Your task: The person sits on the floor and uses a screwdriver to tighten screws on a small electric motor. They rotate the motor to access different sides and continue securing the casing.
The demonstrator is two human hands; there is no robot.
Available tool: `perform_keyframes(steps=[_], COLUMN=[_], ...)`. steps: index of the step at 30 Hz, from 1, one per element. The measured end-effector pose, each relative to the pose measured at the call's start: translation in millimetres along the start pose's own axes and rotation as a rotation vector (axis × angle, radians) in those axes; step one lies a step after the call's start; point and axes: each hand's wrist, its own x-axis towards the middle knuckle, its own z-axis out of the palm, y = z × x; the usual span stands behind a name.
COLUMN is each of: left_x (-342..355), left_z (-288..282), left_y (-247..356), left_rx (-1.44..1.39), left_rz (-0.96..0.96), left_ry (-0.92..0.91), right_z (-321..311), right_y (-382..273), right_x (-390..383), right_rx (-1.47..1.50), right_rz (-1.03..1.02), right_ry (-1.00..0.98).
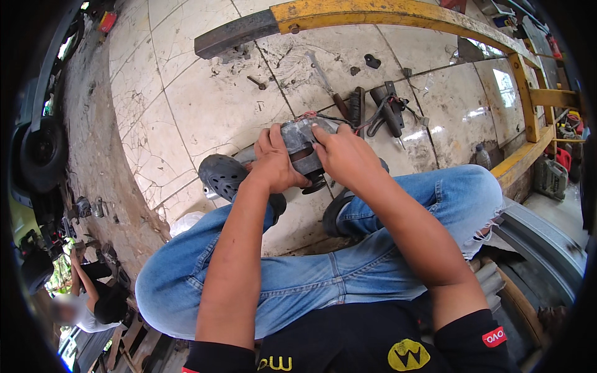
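Between my two hands is a grey, dirty metal motor [305, 163], held above the tiles in front of my legs. A brownish inner part shows through an opening in its side, and a black round end points toward me. My left hand [272, 163] wraps its left side, with the thumb near the black end. My right hand [349, 155] grips its right side, thumb on top. Reddish wires [306, 115] show at its far end. Just beyond lie a long thin tool with a brown handle [340, 104], a black grip [356, 107] and a dark tool housing [387, 110] with wires.
A yellow metal frame [398, 13] spans the far side and right. A bolt [257, 82] and a dark metal piece [372, 61] lie on the stained tiles [186, 81]. A plastic bottle [482, 155] stands right. Another person [93, 298] sits at lower left.
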Motion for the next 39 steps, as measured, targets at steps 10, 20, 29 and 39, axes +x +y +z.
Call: perform_keyframes(steps=[10, 20, 29, 39], left_x=[-0.6, -1.0, 0.7, 0.3], left_z=[-0.9, -0.8, 1.3, 1.0], left_y=[1.2, 0.2, -0.9, -2.9], left_rx=[0.002, -0.001, 0.003, -0.023], left_rz=[0.014, 0.001, 0.001, 0.000], left_ry=[0.007, 0.001, 0.024, 0.021], right_z=[-4.3, -6.3, 0.7, -2.4], right_y=[-5.9, -7.2, -2.2, -1.5], right_x=[3.6, -0.5, 4.4, -1.9], right_rx=[-0.066, -0.094, -0.052, -0.035], right_rz=[0.019, -0.001, 0.016, 0.031], right_ry=[0.006, -0.020, -0.015, -0.022])
